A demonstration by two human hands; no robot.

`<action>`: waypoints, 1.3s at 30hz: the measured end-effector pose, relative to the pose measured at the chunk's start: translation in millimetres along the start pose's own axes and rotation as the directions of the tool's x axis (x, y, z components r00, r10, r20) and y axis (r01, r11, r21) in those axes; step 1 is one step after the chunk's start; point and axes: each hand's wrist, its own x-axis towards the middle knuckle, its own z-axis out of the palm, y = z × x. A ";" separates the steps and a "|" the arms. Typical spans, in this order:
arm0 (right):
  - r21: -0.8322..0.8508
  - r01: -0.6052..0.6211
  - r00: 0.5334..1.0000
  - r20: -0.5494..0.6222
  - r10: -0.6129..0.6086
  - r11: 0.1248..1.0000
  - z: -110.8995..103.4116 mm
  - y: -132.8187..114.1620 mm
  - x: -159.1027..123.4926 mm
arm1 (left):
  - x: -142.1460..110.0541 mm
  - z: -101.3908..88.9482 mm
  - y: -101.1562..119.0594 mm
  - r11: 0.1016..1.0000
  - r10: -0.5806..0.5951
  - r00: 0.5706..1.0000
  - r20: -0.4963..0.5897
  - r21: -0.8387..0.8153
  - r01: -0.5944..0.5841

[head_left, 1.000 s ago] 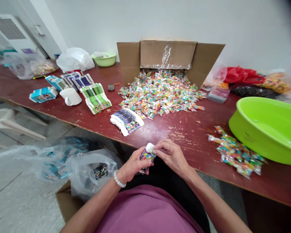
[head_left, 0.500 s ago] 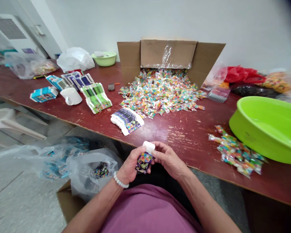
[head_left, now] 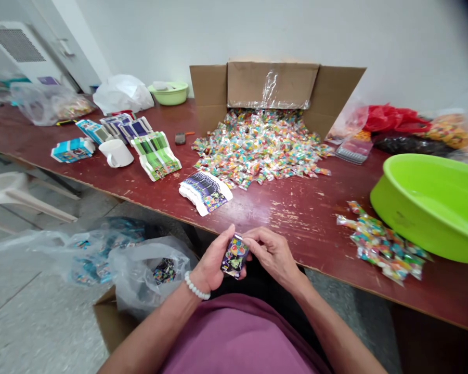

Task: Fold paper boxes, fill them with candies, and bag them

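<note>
Small dark-purple printed cardboard box (head_left: 234, 256) lies in left grip (head_left: 212, 261), clasped by its sides. Right grip (head_left: 273, 253) pinches its top corner.

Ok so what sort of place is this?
Likely a small candy-packing workroom: there's a heap of wrapped candies, a stack of flattened purple boxes, and a small printed box in the left hand.

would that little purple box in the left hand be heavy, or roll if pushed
The small purple box is probably light, being small enough for the left hand to cradle. It seems unlikely to roll, given its flat front and straight edges.
</note>
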 end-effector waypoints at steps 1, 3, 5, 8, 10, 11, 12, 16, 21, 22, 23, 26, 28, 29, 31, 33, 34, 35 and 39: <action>0.045 -0.076 0.997 -0.008 0.077 0.996 0.9 -1.2 1.3 | -0.3 0.7 -1.1 0.999 0.029 0.999 -0.036 0.030 -0.028; 0.155 -0.204 0.978 0.001 0.207 0.967 2.7 -3.5 4.9 | -1.1 1.8 -3.4 0.993 0.081 0.993 -0.084 0.092 -0.073; 0.296 -0.297 0.954 0.044 0.298 0.908 3.8 -5.7 8.3 | -1.8 2.4 -4.9 0.984 0.119 0.989 -0.092 0.147 -0.105; 0.432 -0.363 0.928 0.089 0.361 0.826 4.4 -8.8 10.0 | -2.3 2.9 -5.2 0.971 0.146 0.985 -0.092 0.206 -0.124; 0.422 -0.346 0.934 0.075 0.348 0.838 5.0 -10.3 8.0 | -1.9 3.1 -4.7 0.975 0.138 0.985 -0.105 0.188 -0.117; 0.404 -0.327 0.942 0.063 0.330 0.855 5.5 -10.6 6.4 | -1.3 3.2 -4.4 0.981 0.128 0.986 -0.108 0.161 -0.110; 0.382 -0.306 0.949 0.048 0.313 0.872 6.0 -10.7 4.6 | -0.7 3.2 -4.1 0.986 0.116 0.987 -0.108 0.131 -0.102; 0.306 -0.264 0.959 -0.014 0.282 0.915 9.0 -7.8 -0.3 | 2.2 3.7 -3.4 0.996 0.068 0.992 -0.105 0.061 -0.062; 0.033 -0.046 0.989 -0.139 0.050 0.998 14.4 -4.1 -2.9 | 1.3 7.5 -2.7 0.998 0.049 0.991 -0.127 -0.019 -0.052; -0.011 -0.007 0.988 -0.157 0.005 1.000 14.8 -3.9 -3.0 | 0.9 8.4 -2.2 0.998 0.051 0.992 -0.118 -0.037 -0.056; -0.038 0.022 0.987 -0.161 -0.027 0.999 14.8 -3.8 -2.8 | 0.8 8.9 -1.5 0.996 0.055 0.993 -0.109 -0.059 -0.061; -0.081 0.092 0.989 -0.110 -0.101 0.992 13.8 -2.3 -1.7 | 2.6 8.4 0.4 0.984 0.061 0.994 -0.089 -0.160 -0.075; -0.122 0.137 0.988 -0.059 -0.145 0.983 14.4 0.7 -1.7 | 5.5 6.1 0.2 0.971 0.084 0.994 -0.077 -0.216 -0.099; -0.152 0.154 0.986 -0.041 -0.162 0.976 15.5 3.0 -2.3 | 7.1 4.6 -0.6 0.967 0.103 0.991 -0.080 -0.224 -0.119; -0.228 0.184 0.982 0.001 -0.188 0.956 19.0 8.2 -5.0 | 10.1 1.2 -3.6 0.964 0.129 0.985 -0.113 -0.220 -0.151; -0.303 0.221 0.975 0.067 -0.210 0.927 23.0 12.9 -9.2 | 11.8 -2.1 -7.4 0.962 0.116 0.980 -0.163 -0.225 -0.152; -0.341 0.237 0.971 0.101 -0.215 0.909 24.7 14.7 -11.3 | 12.1 -3.7 -9.1 0.963 0.093 0.980 -0.177 -0.235 -0.134; -0.385 0.249 0.968 0.127 -0.216 0.889 26.0 16.1 -13.2 | 12.1 -5.2 -10.5 0.963 0.069 0.981 -0.181 -0.244 -0.113; -0.558 0.272 0.962 0.189 -0.199 0.784 27.5 20.7 -14.2 | 11.0 -11.2 -16.5 0.971 0.059 0.983 -0.173 -0.220 -0.097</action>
